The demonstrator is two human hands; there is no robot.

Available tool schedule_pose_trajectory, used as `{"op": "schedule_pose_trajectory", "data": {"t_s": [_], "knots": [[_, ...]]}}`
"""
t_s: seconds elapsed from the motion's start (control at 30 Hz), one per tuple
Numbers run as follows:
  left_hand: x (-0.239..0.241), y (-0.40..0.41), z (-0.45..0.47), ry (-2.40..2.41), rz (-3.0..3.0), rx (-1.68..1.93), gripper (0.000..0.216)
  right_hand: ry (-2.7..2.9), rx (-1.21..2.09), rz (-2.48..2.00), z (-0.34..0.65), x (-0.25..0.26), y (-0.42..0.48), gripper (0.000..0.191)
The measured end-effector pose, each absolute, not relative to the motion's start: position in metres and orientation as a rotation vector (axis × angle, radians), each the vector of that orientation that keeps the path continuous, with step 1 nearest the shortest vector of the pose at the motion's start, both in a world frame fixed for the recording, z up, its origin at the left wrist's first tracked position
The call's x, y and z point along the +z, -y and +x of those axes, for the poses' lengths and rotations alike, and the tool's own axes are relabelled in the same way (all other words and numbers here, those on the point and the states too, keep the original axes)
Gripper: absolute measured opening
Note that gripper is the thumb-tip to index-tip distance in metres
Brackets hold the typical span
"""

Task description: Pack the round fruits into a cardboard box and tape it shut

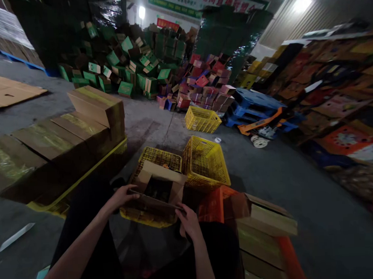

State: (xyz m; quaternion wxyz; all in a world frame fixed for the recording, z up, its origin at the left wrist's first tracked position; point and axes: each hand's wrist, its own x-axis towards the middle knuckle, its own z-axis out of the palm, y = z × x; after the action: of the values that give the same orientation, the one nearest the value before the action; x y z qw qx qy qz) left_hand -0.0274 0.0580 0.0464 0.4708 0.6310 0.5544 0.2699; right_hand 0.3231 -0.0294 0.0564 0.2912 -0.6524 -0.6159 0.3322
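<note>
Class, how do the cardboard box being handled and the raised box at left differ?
The handled box has flaps open; the raised box is taped along its top. The left hand and right hand touch the handled box, but not the raised box. Both are brown cardboard.

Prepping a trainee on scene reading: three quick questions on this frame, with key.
1. What do the left hand and the right hand both touch?
2. True or false: the row of cartons at picture left has tape along its tops.
3. Which colour shows on the frame of the pallet jack: a) purple, b) orange, c) green?

Key:
1. The open carton, at its near edge.
2. True.
3. b.
</note>
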Motion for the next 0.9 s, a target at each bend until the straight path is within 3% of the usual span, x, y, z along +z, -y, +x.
{"op": "schedule_pose_trajectory", "data": {"t_s": [0.4,0.9], "knots": [[0.038,-0.059,-0.020,-1.403,1.497,0.824,0.052,1.487,0.841,-1.813,0.315,0.063,0.025,0.036],[0.019,-0.058,-0.012,-1.603,1.523,0.822,0.058,1.403,0.744,-1.821,0.314,0.051,0.019,0.038]]}}
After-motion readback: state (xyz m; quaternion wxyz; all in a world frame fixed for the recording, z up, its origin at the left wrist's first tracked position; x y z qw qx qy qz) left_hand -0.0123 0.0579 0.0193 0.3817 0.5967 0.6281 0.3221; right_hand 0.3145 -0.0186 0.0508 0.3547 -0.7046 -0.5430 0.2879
